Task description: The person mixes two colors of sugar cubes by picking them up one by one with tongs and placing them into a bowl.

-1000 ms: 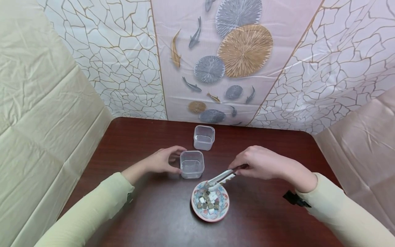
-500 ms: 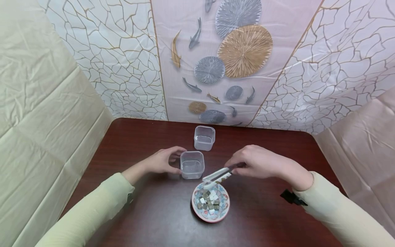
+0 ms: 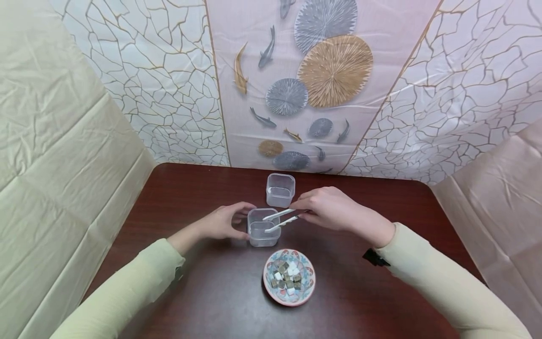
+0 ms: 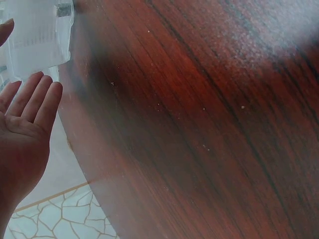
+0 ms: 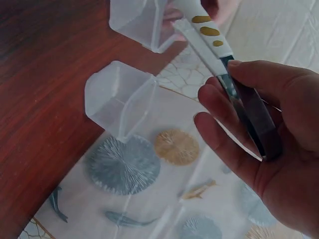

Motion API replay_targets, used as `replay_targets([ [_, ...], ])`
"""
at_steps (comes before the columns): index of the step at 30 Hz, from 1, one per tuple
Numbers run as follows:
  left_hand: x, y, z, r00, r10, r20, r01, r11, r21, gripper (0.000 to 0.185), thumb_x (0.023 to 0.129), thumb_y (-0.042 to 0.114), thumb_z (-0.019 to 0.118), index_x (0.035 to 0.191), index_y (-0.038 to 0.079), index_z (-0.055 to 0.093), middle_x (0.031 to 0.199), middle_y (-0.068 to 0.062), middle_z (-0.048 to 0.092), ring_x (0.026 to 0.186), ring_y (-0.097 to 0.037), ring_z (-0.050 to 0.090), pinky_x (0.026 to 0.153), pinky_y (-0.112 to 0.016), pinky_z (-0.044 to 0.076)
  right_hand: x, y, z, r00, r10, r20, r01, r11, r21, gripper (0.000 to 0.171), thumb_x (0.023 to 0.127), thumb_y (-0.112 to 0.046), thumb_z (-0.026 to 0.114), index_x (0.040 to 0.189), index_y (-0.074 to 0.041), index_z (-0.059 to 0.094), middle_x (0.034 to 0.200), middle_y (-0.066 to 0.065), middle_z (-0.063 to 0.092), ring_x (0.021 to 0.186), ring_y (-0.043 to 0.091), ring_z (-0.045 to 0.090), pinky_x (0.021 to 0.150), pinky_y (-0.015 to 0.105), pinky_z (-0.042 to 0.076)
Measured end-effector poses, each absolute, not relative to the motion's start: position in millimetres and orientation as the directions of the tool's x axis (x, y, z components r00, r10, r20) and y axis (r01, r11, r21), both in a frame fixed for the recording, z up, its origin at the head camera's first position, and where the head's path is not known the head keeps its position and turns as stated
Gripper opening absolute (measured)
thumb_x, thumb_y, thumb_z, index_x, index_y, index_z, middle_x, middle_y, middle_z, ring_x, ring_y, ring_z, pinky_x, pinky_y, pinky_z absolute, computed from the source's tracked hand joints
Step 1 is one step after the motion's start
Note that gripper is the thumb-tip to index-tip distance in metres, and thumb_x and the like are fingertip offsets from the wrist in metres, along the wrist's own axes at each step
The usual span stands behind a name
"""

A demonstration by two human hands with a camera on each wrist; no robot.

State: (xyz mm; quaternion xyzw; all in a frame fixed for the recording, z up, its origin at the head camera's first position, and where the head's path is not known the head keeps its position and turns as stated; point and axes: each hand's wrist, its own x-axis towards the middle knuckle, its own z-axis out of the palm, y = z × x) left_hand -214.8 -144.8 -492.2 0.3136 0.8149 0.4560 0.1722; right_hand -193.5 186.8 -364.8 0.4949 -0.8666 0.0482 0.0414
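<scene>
My left hand [image 3: 243, 220] grips the left side of a clear square container [image 3: 263, 227] between thumb and fingers; the left wrist view shows that hand [image 4: 25, 114] beside the container [image 4: 35, 35]. My right hand [image 3: 302, 214] holds white tongs [image 3: 277, 214] by the handle. The tong tips stand apart over this container's open top. In the right wrist view my right hand [image 5: 234, 94] pinches the tongs [image 5: 207, 30], which reach into the container [image 5: 139, 20]. Whether a cube sits between the tips is hidden.
A patterned bowl [image 3: 309, 278] with several grey and white cubes sits in front of the container. A second clear container [image 3: 280, 189] stands behind it, also seen from the right wrist [image 5: 119, 97]. The dark wooden table [image 3: 190, 188] is walled by draped sheets.
My right hand has carried the tongs up from the bowl, back and left to the near container, and the tips have spread apart. The left hand has stayed on the container.
</scene>
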Motion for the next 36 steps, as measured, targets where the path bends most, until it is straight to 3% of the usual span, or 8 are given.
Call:
replay_targets([
  [10, -214.9, -143.4, -493.6, -0.742, 0.671, 0.009, 0.355, 0.381, 0.854, 0.08, 0.083, 0.013, 0.092, 0.15, 0.0, 0.051, 0.144, -0.021, 0.065, 0.136, -0.037, 0.062, 0.112, -0.049, 0.054, -202.9, 159.6, -382.8, -0.483, -0.876, -0.004, -0.875, 0.483, -0.03, 0.022, 0.093, -0.014, 0.08, 0.115, -0.016, 0.08, 0.105, -0.003, 0.08, 0.091, 0.016, 0.076, 0.073, 0.04, 0.062],
  [16, -214.8, -142.7, -492.4, -0.744, 0.668, 0.005, 0.348, 0.381, 0.857, 0.079, 0.083, 0.013, 0.093, 0.15, 0.002, 0.053, 0.143, -0.018, 0.066, 0.135, -0.034, 0.063, 0.112, -0.05, 0.055, -204.7, 148.6, -393.2, -0.46, -0.887, -0.032, -0.887, 0.461, -0.02, 0.015, 0.093, -0.011, 0.079, 0.107, -0.015, 0.079, 0.097, -0.002, 0.078, 0.084, 0.017, 0.074, 0.065, 0.04, 0.06],
  [25, -215.7, -143.8, -495.2, -0.74, 0.673, 0.014, 0.347, 0.364, 0.864, 0.079, 0.083, 0.011, 0.092, 0.15, -0.002, 0.051, 0.143, -0.022, 0.065, 0.135, -0.038, 0.062, 0.112, -0.051, 0.054, -204.7, 136.4, -404.9, -0.426, -0.905, 0.019, -0.905, 0.426, -0.005, 0.012, 0.09, -0.006, 0.076, 0.099, -0.015, 0.076, 0.088, -0.003, 0.073, 0.079, 0.017, 0.072, 0.064, 0.04, 0.059],
  [30, -214.5, -145.6, -491.3, -0.748, 0.664, -0.002, 0.335, 0.38, 0.862, 0.079, 0.083, 0.012, 0.093, 0.15, 0.002, 0.052, 0.142, -0.019, 0.066, 0.135, -0.036, 0.062, 0.112, -0.049, 0.054, -206.0, 132.4, -410.0, -0.41, -0.911, 0.051, -0.912, 0.41, -0.001, 0.01, 0.09, -0.006, 0.077, 0.094, -0.015, 0.075, 0.088, -0.002, 0.074, 0.079, 0.019, 0.073, 0.065, 0.042, 0.06],
  [36, -214.5, -148.6, -490.2, -0.747, 0.665, -0.003, 0.33, 0.375, 0.866, 0.079, 0.083, 0.012, 0.093, 0.15, 0.003, 0.053, 0.143, -0.021, 0.065, 0.136, -0.037, 0.061, 0.113, -0.048, 0.054, -207.2, 129.7, -412.3, -0.404, -0.912, 0.064, -0.914, 0.405, -0.004, 0.012, 0.091, -0.005, 0.078, 0.098, -0.015, 0.078, 0.091, -0.001, 0.076, 0.082, 0.018, 0.074, 0.065, 0.04, 0.061],
])
